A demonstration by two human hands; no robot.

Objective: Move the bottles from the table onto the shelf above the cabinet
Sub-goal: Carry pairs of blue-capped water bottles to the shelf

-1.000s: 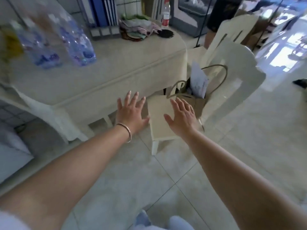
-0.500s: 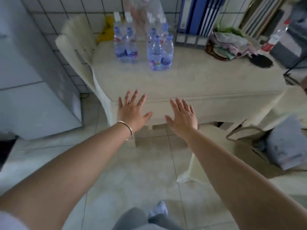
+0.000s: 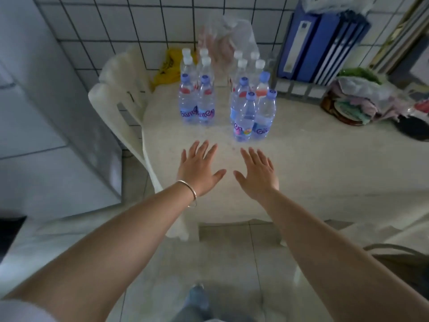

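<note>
The back bottles (image 3: 239, 63) stand behind the front ones, so only their caps and tops show. A clear bag (image 3: 228, 36) behind them is blurry. The labels are too smeared to read. The surface (image 3: 325, 159) runs off the right edge. The black thing (image 3: 411, 127) there is cut off too. A shoe (image 3: 197, 296) at the bottom is blurry.

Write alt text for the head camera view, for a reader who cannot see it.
Two bare, open hands, left hand and right hand, reach over a pale table toward two clusters of upright water bottles, touching none. Blue binders stand against the tiled wall behind; a white chair stands at the table's left.
</note>
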